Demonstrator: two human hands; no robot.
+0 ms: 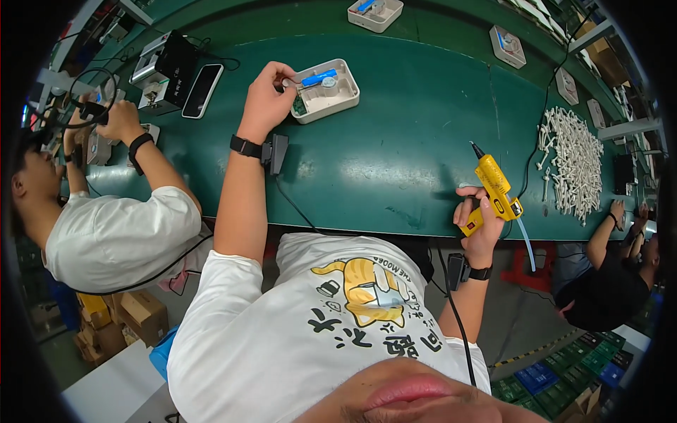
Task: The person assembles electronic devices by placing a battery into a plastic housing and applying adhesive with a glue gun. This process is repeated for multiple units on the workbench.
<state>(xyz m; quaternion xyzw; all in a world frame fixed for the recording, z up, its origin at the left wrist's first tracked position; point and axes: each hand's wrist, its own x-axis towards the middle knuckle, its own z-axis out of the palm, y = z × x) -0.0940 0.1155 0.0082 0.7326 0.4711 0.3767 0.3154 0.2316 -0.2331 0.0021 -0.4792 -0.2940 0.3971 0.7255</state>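
Observation:
In my right hand is a yellow glue gun, held by its handle with the dark nozzle pointing up and away. A pale glue stick sticks out of its back end. My left hand is at the left edge of a white plastic housing on the green table. Its thumb and finger pinch a small whitish round part. Inside the housing lie a blue cylindrical battery, a clear round piece and a green circuit board, partly hidden by my hand.
A phone and a black-and-silver device stand at the left. A pile of white small parts covers the right side. More housings sit along the far side. Co-workers sit left and right. A black cable crosses the table.

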